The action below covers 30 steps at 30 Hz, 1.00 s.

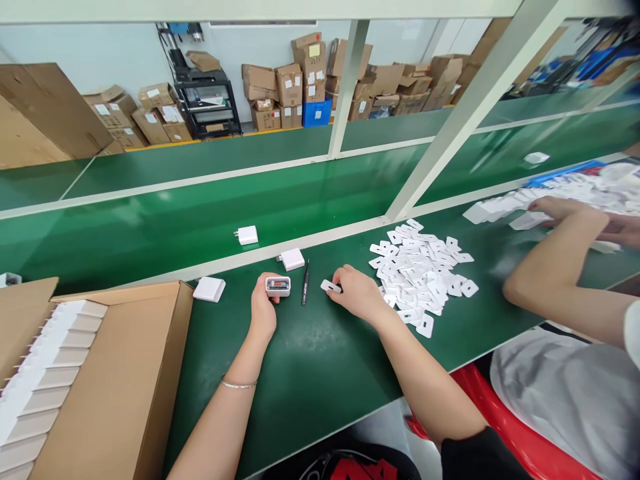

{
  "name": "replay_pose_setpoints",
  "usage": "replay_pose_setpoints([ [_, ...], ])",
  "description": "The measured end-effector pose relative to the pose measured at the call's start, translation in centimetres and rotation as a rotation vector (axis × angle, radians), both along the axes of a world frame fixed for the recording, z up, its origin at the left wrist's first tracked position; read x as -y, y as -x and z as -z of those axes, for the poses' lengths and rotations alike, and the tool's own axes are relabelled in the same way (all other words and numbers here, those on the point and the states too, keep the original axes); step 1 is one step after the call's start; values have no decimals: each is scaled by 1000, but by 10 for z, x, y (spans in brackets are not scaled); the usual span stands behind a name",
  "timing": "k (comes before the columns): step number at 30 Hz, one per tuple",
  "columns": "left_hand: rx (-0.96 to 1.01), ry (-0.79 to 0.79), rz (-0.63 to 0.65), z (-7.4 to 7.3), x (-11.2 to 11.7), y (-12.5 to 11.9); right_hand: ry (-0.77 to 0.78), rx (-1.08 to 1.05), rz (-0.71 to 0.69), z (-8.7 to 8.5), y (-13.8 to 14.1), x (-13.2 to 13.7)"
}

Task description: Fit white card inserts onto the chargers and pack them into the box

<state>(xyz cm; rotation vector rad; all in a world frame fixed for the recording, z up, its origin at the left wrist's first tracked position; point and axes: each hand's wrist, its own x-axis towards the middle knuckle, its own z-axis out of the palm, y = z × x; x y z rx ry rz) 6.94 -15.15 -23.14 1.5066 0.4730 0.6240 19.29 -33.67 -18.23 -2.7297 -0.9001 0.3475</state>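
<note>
My left hand (263,308) is closed around a white charger housing (278,287), whose open end faces me and shows small electronic parts inside. Between the fingertips of my right hand (356,293) is a small white cover plate (330,286) with a dark slot, held apart from the housing. Black tweezers (305,283) lie on the green table between my hands. Beside my right hand spreads a heap of loose white cover plates (417,270). Just behind the tweezers rests a white charger (292,259) with its prongs to the left.
At left stands a cardboard box (165,373) with a row of white chargers (55,373) along one side. Another charger (209,289) lies by its corner. A slanted metal post (450,127) rises behind the heap. On the right, a co-worker's arm (560,267) reaches over white parts.
</note>
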Motion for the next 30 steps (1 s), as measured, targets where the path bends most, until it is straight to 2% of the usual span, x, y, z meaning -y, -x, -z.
replay_pose_setpoints([
  [6, -25, -66, 40, 2, 0, 2, -140, 42, 32, 1, -2, -1],
  [8, -26, -90, 56, 2, 1, 2, -313, -6, -24, -1, 2, -3],
  [11, -23, -120, 81, 0, 3, 3, -682, -163, -200, -4, 16, -10],
  [14, 10, -192, 135, -3, 7, 4, -899, -230, -327, -2, 34, -19],
  [16, 42, -269, 173, -5, 10, 6, -979, -269, -313, 3, 42, -24],
  [21, 44, -381, 203, -7, 13, 9, -1178, -561, -136, 19, 49, -33],
  [25, 40, -494, 191, -8, 13, 10, -1228, -511, -110, 22, 50, -35],
  [28, 20, -512, 207, -8, 15, 9, -1145, -410, -84, 22, 50, -36],
  [30, 44, -490, 205, -8, 16, 9, -1059, -434, -34, 25, 49, -37],
])
